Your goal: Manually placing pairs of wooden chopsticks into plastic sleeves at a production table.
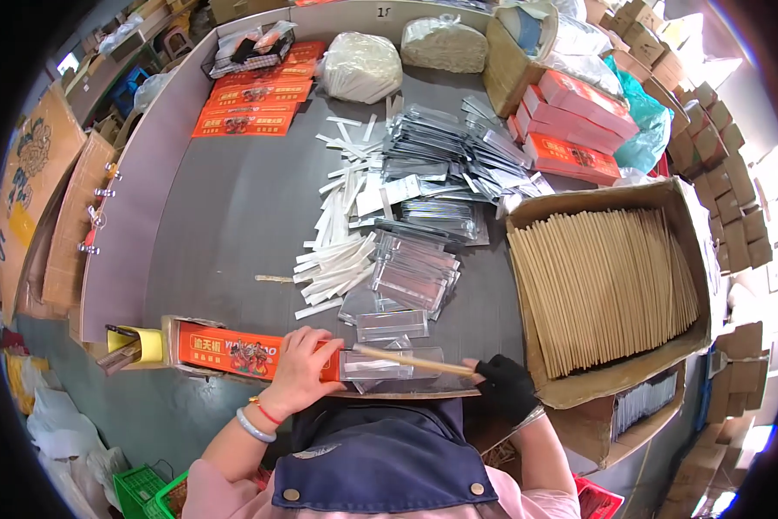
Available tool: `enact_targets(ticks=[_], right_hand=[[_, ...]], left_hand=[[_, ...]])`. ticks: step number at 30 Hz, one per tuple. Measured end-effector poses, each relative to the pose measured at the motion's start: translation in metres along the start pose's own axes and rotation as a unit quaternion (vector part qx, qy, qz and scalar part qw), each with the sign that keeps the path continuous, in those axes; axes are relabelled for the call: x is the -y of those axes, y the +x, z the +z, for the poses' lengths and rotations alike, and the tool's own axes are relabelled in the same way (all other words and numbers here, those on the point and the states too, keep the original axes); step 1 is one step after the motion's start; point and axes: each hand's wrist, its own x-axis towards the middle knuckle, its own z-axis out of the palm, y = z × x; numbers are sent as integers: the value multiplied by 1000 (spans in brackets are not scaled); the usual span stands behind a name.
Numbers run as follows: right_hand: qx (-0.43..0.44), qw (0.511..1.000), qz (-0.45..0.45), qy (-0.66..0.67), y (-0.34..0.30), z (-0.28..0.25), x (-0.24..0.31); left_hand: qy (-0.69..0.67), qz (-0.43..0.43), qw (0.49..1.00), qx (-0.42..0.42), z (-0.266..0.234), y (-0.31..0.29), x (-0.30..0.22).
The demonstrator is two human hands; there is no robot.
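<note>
My left hand [301, 368] lies over the right end of a red printed card [233, 350], its fingers bent around the edge. The card's left part rests in a small cardboard holder [171, 342]. Right beside the hand lies a clear plastic case [424, 356] with a white paper strip [376, 365] in or under it; I cannot tell which. In a black fingerless glove, my right hand [503, 385] grips the right end of light wooden chopsticks [415, 360]. They slant across above the case, and whether there are one or two is unclear.
A carton of wooden sticks [605, 294] stands at the right. Ahead lie loose white paper strips [337, 268] and a heap of clear plastic cases [432, 173]. Red cards [250, 99] spread at the far left; red stacks [571, 130] sit far right. A wall [147, 164] bounds the left.
</note>
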Motion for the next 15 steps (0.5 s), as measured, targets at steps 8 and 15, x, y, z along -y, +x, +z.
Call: enact_targets(ticks=[8, 15], right_hand=[[-60, 982, -179, 14, 55, 66, 22], [-5, 978, -147, -150, 48, 42, -1]], left_hand=[[-23, 11, 1000, 5, 22, 0, -1], [37, -33, 998, 29, -12, -17, 23]])
